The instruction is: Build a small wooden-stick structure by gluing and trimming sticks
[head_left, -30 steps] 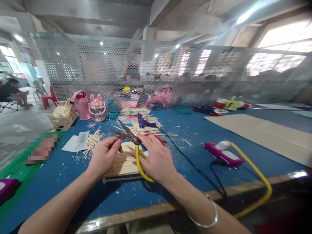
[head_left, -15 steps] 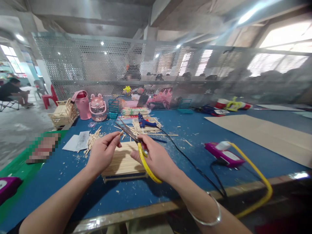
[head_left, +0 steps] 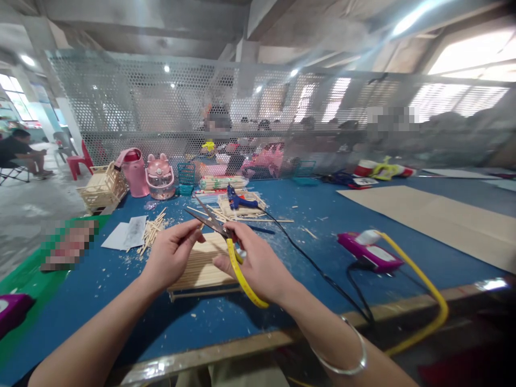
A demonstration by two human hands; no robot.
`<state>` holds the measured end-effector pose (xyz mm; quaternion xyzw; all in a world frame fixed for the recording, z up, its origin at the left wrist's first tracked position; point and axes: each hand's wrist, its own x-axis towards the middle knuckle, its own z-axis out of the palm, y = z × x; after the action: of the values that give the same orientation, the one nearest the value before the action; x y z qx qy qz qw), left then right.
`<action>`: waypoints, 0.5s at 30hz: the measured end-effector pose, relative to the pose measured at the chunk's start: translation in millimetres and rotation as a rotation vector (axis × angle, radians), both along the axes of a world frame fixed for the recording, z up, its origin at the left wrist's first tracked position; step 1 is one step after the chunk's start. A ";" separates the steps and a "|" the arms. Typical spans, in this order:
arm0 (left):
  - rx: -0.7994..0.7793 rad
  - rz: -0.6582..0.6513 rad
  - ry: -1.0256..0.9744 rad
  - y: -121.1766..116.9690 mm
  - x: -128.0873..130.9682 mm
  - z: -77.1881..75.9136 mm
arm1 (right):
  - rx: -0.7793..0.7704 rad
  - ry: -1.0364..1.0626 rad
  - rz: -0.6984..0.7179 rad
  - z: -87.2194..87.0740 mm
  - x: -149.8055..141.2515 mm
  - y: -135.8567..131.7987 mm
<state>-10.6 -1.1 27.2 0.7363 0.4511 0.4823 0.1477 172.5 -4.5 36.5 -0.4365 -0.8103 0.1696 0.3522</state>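
Note:
My right hand [head_left: 258, 260] grips a pair of scissors [head_left: 215, 224] by their yellow handles, blades spread and pointing up to the left. Pinched between the thumb and fingers of my left hand [head_left: 171, 250] is a short wooden stick [head_left: 200, 226], mostly hidden by the fingertips and the blades. Both hands hover above a small slatted piece made of wooden sticks [head_left: 205, 263], which lies on the blue table. Behind the scissors, a blue glue gun [head_left: 239, 201] rests on a pile of sticks.
Loose short sticks [head_left: 152, 232] and white papers [head_left: 126, 232] lie at left. A pink bottle [head_left: 135, 172], a pink jug [head_left: 160, 180] and a stick-built model [head_left: 102, 185] stand behind. The glue gun's black cord runs towards a purple power strip [head_left: 368, 251]. Cardboard [head_left: 435, 220] covers the right.
The scissor blades have spread wider and shifted slightly left, closer to the stick in my left hand. Both hands otherwise stay nearly in place.

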 end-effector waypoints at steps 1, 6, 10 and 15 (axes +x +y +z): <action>0.000 -0.003 -0.001 -0.1 0.0 -0.1 | -0.003 0.006 0.000 0.6 0.0 -0.3; 0.003 -0.008 -0.023 0.0 0.2 -1.1 | -0.014 0.006 0.021 3.7 -0.2 -2.1; 0.016 -0.023 -0.047 1.0 -0.5 -2.1 | -0.036 0.015 0.061 4.2 0.6 -3.1; 0.035 -0.035 -0.032 1.2 -1.4 -2.5 | -0.070 0.030 0.083 3.3 1.5 -3.8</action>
<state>-12.0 0.1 24.7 0.7389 0.4271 0.4990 0.1505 174.0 -8.4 39.8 -0.4119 -0.8160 0.2187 0.3415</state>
